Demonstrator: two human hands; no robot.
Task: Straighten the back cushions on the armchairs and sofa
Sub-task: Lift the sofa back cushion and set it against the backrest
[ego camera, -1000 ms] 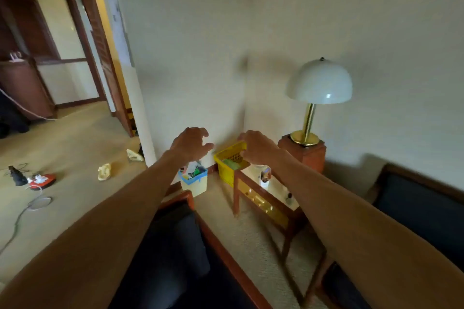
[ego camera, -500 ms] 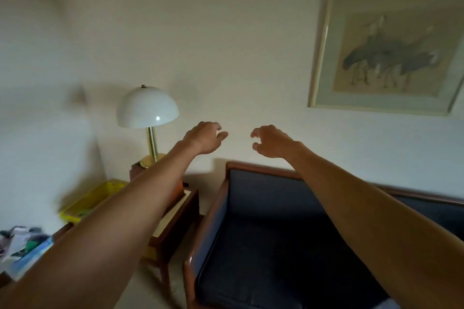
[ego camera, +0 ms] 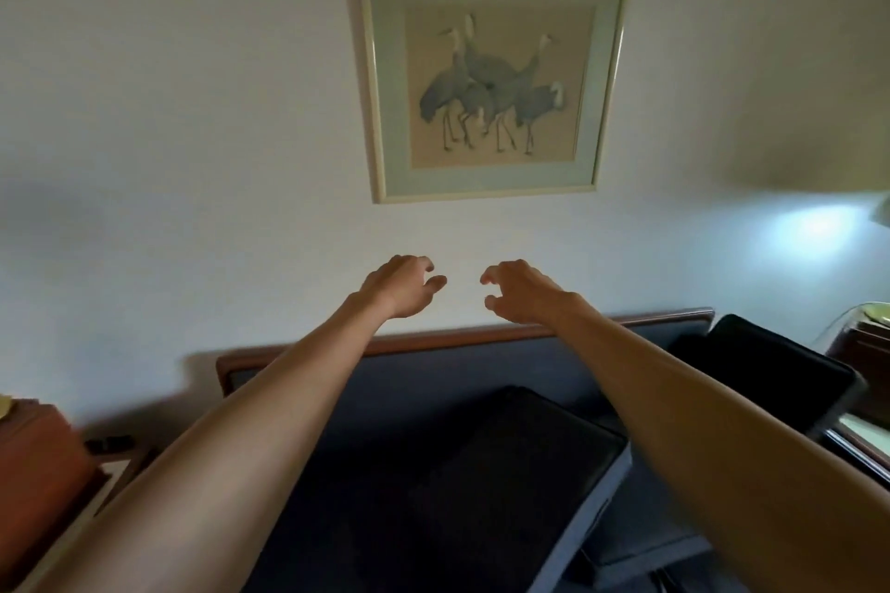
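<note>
Swung right since a half-second back: dome lamp gone from the left, framed crane print [ego camera: 486, 77] now square overhead at 12 o'clock instead of off at 2. Both arms kept stretched forward, bare to the elbow. Left hand [ego camera: 402, 287] raised against the pale wall at 12 o'clock, fingers curled loosely, spread moderately wide, gripping nothing. Right hand [ego camera: 522, 291] just beside it, thumb and fingers half-curled, likewise empty. Hands apart, not touching each other, above the sofa [ego camera: 530, 333] backrest rail. Dark back cushion [ego camera: 486, 486] lying tilted on the seat at 6 o'clock, between the forearms, one corner slumped forward. Second dark cushion [ego camera: 765, 371] propped askew at 4 o'clock against the sofa's far end. Hands clear of both cushions. Reddish wooden side table [ego camera: 43, 457] at 8 o'clock, small dark item on it, too blurred to identify. Bright patch of light on the wall at 3 o'clock
</note>
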